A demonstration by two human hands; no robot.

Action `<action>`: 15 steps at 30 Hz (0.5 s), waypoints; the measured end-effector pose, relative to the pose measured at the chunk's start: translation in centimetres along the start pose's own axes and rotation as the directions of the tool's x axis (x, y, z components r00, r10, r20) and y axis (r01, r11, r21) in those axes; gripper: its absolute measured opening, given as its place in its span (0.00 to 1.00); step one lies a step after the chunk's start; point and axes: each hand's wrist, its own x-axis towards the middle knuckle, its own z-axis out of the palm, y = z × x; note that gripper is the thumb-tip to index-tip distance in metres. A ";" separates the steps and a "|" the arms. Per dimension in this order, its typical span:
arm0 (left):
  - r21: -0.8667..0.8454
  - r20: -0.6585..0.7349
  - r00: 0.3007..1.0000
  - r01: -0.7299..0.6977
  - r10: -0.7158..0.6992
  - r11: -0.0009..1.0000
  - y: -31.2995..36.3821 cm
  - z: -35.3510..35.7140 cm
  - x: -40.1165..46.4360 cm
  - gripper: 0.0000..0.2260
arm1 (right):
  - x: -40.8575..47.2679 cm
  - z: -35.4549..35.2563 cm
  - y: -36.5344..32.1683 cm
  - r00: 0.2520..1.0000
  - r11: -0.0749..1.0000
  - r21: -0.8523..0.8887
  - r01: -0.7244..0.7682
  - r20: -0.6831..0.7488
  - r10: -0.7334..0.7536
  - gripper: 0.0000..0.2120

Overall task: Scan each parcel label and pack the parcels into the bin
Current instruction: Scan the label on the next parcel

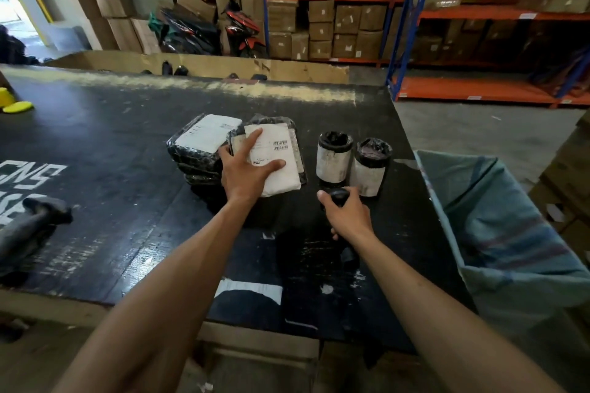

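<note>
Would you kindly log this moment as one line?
left hand flat on labelled parcel | right hand gripping scanner | bin right of table

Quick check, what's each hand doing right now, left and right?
Left hand: open, fingers spread flat on the white-labelled parcel, pressing rather than gripping.
Right hand: closed around the black handheld scanner.

The table top (105, 150) was black, scuffed with pale scratches and white stencilled lettering. The flat parcels (194, 153) were black with white labels, one label (277, 153) printed with black barcodes. Two cylindrical parcels (334, 158) were black-wrapped with white labels. The bin liner (498, 220) was teal with faint red stripes. The racking (479, 13) was blue and orange, its cartons brown.
</note>
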 end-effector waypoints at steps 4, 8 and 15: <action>-0.084 0.009 1.000 0.012 -0.011 0.996 -0.1 0.3 -1.0 0.34 | 0.3 0.6 1.8 0.998 0.996 -0.070 -0.059 -0.001 0.059 0.37; -0.094 0.038 0.999 -0.001 0.005 0.996 0.3 0.9 -1.4 0.34 | 0.2 0.9 2.7 0.997 0.994 -0.072 -0.083 -0.004 0.083 0.36; -0.151 0.064 0.997 -0.042 0.052 0.988 2.7 2.2 -0.7 0.34 | 0.4 -1.1 2.1 0.997 0.918 -0.396 -0.019 -0.072 -0.010 0.43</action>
